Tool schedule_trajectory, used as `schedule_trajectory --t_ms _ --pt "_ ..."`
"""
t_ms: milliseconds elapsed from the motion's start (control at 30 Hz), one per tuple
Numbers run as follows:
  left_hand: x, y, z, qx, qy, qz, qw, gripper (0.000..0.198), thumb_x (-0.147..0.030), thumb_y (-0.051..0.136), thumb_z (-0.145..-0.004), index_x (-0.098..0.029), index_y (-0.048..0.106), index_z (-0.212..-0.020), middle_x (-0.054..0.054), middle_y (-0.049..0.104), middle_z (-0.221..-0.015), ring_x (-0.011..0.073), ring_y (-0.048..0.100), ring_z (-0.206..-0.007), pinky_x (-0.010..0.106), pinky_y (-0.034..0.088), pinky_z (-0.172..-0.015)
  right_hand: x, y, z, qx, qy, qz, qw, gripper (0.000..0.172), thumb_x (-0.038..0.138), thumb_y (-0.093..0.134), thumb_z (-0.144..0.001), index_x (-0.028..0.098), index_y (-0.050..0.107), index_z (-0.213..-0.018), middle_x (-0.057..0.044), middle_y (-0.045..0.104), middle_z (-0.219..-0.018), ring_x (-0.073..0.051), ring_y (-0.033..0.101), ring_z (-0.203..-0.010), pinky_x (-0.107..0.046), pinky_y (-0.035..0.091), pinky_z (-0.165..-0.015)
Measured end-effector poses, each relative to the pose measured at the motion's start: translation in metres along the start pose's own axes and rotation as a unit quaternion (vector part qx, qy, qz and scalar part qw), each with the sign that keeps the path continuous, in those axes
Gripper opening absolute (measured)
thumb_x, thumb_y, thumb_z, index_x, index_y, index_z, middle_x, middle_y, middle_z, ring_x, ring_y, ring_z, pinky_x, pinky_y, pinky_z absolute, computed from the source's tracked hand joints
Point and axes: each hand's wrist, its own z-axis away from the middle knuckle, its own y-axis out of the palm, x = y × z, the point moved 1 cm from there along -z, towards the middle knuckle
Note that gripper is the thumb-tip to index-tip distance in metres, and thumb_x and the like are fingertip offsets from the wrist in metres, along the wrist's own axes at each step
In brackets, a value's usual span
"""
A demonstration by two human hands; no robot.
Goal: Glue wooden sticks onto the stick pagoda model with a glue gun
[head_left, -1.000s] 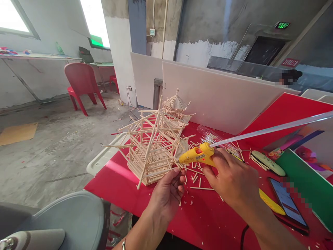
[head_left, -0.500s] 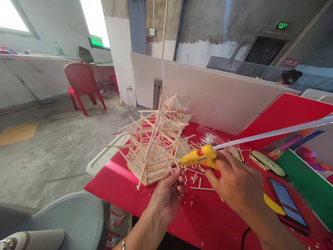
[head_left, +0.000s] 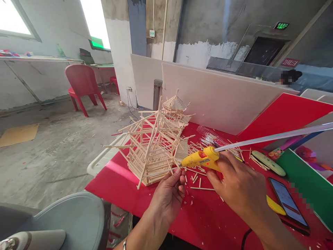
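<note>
My left hand [head_left: 170, 194] is closed in a pinch at the near right corner of a pavilion model [head_left: 153, 149] built from thin wooden sticks. A small wooden stick is between its thumb and forefinger, mostly hidden by the fingertips. Wrapped around a yellow hot glue gun [head_left: 200, 159] is my right hand [head_left: 238, 187]. The gun's nozzle points left, right at the left fingertips. A long clear glue stick [head_left: 273, 136] juts out of its back end. Behind the open frame stands a tiered stick tower [head_left: 177, 104] with a pointed roof.
Loose sticks [head_left: 201, 188] and scraps lie on the red table [head_left: 203, 222]. On the right are a phone [head_left: 287, 203], a yellow cutter [head_left: 275, 205] and a green oval case [head_left: 268, 162]. White boards [head_left: 221, 100] stand behind. A grey stool [head_left: 70, 222] is at lower left.
My right hand and the glue gun have shifted slightly right, and the glue stick's far end sits a little lower. My left hand keeps its pinch almost in place.
</note>
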Motion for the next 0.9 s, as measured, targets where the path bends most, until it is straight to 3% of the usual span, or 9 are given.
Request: schedule_trajectory --t_ms 233,900 --pt "-0.0001 0.0008 0.0016 -0.003 0.012 0.003 1.0 0.007 -0.004 0.062 -0.087 -0.01 0.064 -0.084 0.001 0.063 -0.066 0.0055 0.06 -0.048 0.011 0.044 -0.037 -0.0012 -0.0016 -0.0001 -0.01 0.0 0.0 1.0 0.015 0.024 0.055 -0.087 0.016 0.064 -0.097 -0.003 0.07 -0.094 -0.015 0.066 -0.073 -0.028 0.04 -0.059" --pt "-0.0004 0.0018 0.0016 -0.009 0.03 0.012 0.999 0.011 0.004 0.061 -0.082 -0.006 0.064 -0.087 0.004 0.064 -0.072 0.0063 0.061 -0.053 0.012 0.045 -0.04 -0.0025 -0.0018 0.0035 -0.019 0.008 0.001 1.0 0.014 0.022 0.053 -0.085 0.018 0.063 -0.095 -0.004 0.071 -0.097 -0.015 0.065 -0.066 -0.028 0.04 -0.056"
